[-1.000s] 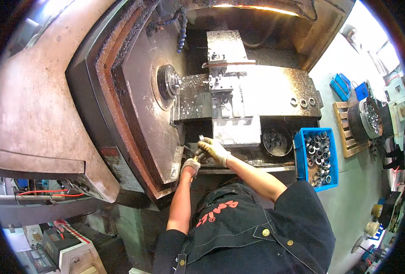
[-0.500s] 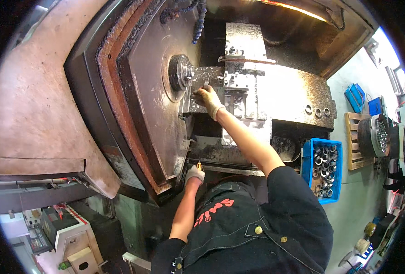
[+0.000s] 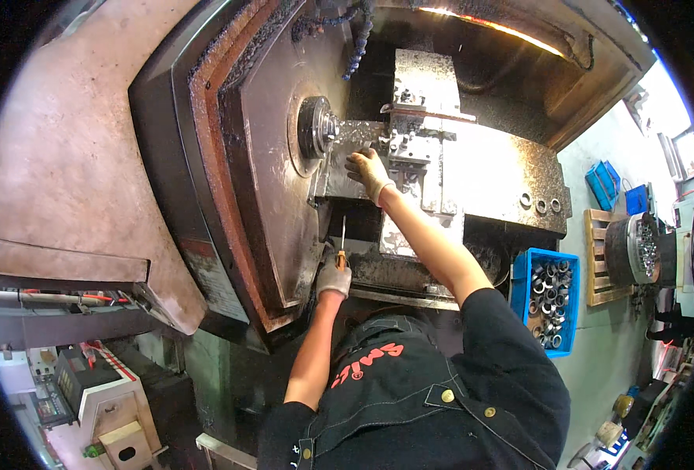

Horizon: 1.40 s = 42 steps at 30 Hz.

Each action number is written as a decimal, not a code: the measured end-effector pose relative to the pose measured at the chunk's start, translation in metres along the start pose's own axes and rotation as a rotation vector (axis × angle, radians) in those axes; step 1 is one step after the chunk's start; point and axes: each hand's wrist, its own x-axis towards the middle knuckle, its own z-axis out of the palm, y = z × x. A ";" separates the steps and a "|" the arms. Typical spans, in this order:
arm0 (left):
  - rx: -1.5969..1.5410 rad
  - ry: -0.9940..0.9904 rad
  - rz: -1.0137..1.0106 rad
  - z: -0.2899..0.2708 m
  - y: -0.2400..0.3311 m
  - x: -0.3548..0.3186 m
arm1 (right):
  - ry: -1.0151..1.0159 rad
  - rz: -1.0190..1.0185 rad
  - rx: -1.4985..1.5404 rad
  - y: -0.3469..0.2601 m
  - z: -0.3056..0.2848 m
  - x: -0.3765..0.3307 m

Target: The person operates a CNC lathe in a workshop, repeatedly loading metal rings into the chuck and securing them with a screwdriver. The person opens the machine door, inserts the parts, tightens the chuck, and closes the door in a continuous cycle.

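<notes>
My gloved left hand is closed around the yellow-orange handle of a screwdriver, whose thin shaft points up and away from me. Farther in, my gloved right hand reaches between the lathe chuck and the tool post. Its fingers are curled, and a small dark piece shows at the fingertips, too small to name. The chuck, with bright jaws, sits on the round spindle plate to the left of that hand. Metal chips cover the slide under the fingers.
Three metal rings stand on the machine's flat cover at the right. Beside it is a blue crate full of rings. A wooden pallet and a drum of metal parts lie beyond. The open machine door borders the left. A blue segmented hose hangs above.
My left hand has risen, bringing the screwdriver upright with its shaft in sight. My right hand has shifted slightly right and down, away from the chuck.
</notes>
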 end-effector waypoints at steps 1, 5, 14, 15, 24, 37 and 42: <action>-0.053 0.028 0.037 -0.008 0.010 0.002 | 0.044 -0.017 -0.016 -0.001 0.001 0.008; -0.172 0.171 0.177 -0.033 0.042 0.023 | 0.115 -0.050 -0.007 -0.014 0.011 0.050; -0.047 0.169 0.055 -0.087 0.080 0.033 | 0.056 0.003 -0.132 -0.042 0.043 0.085; -0.032 0.171 0.058 -0.089 0.083 0.031 | 0.023 0.009 -0.123 -0.044 0.038 0.089; 0.125 0.200 0.160 -0.084 0.109 0.067 | 0.291 -0.126 -0.374 -0.028 0.014 0.159; 0.034 0.000 0.138 -0.092 0.137 0.059 | 0.071 0.004 0.023 -0.027 -0.008 0.135; 0.156 0.125 0.073 -0.107 0.126 0.066 | -0.024 -0.045 -0.128 -0.005 0.007 0.118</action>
